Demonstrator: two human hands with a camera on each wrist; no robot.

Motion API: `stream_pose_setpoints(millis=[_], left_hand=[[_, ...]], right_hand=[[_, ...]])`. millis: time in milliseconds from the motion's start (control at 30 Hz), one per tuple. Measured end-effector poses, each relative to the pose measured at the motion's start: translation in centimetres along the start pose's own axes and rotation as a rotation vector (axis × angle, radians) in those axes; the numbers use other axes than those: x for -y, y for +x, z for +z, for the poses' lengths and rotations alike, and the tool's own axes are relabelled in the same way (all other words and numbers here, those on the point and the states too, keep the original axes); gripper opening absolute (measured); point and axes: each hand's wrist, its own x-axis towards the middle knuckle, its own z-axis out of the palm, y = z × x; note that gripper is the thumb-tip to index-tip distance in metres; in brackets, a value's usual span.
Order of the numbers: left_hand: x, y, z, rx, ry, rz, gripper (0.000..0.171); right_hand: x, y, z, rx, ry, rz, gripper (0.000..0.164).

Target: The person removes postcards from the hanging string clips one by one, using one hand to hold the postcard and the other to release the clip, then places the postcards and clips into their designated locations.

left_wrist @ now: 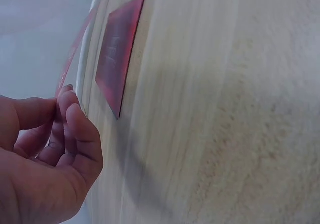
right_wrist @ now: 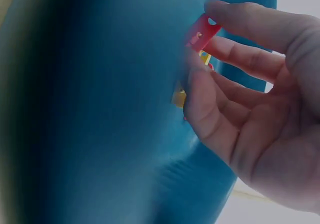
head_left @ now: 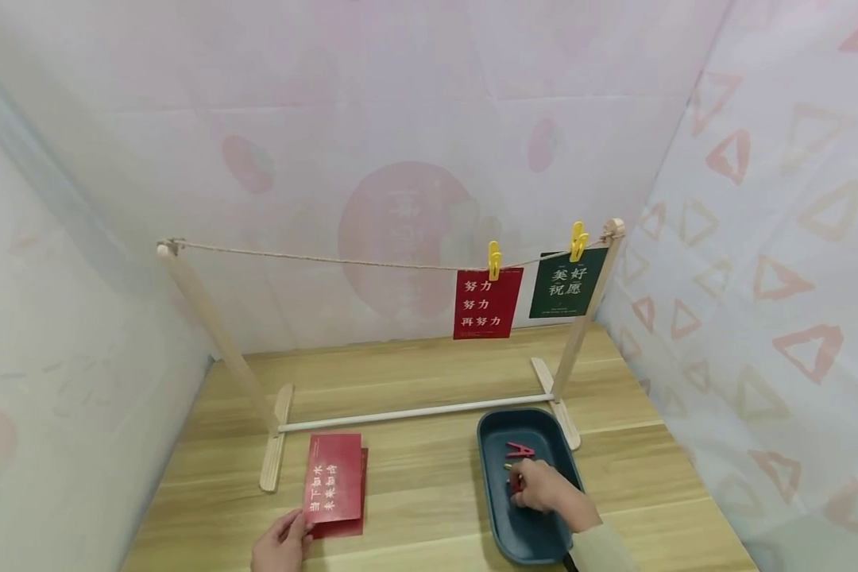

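My left hand [head_left: 282, 543] pinches the lower left corner of a red card [head_left: 334, 477] with white writing. That card is lifted over another red card [head_left: 343, 528], which lies on the table; in the left wrist view the held card [left_wrist: 75, 51] shows nearly edge-on. My right hand [head_left: 541, 486] reaches into a dark blue tray [head_left: 496, 516]. In the right wrist view its thumb and fingers pinch a red clothespin [right_wrist: 204, 33]. Another red clothespin [head_left: 520, 450] lies in the tray, with a yellow clothespin [right_wrist: 179, 98] partly hidden behind the fingers.
A wooden stand with a left post [head_left: 218, 334] and right post [head_left: 579, 334] carries a string [head_left: 343, 260]. Yellow clothespins hold a red card [head_left: 488, 306] and a green card [head_left: 566, 286] on its right part. A white rod [head_left: 415, 413] joins the feet.
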Motion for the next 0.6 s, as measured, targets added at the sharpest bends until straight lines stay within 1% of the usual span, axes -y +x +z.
stream_pose_setpoints(millis=[133, 200, 267, 400, 467, 600], left_hand=[[0.4, 0.2, 0.3, -0.027, 0.139, 0.001, 0.037], [0.5, 0.3, 0.5, -0.038, 0.183, 0.001, 0.035], [0.6, 0.3, 0.7, -0.051, 0.211, -0.004, 0.033], [0.7, 0.3, 0.8, -0.058, 0.233, -0.012, 0.031], [0.7, 0.3, 0.8, -0.066, 0.245, -0.013, 0.03], [0.9, 0.4, 0.9, -0.082, 0.281, -0.007, 0.029]], right_hand=[[0.0, 0.1, 0.1, -0.012, -0.021, 0.02, 0.014], [0.1, 0.3, 0.2, -0.032, -0.044, 0.016, 0.014], [0.1, 0.4, 0.2, -0.054, -0.068, 0.011, 0.014], [0.2, 0.6, 0.6, -0.095, -0.092, 0.003, 0.016], [0.2, 0.6, 0.9, -0.111, -0.096, 0.003, 0.019], [0.1, 0.8, 1.4, -0.153, -0.147, -0.004, 0.024]])
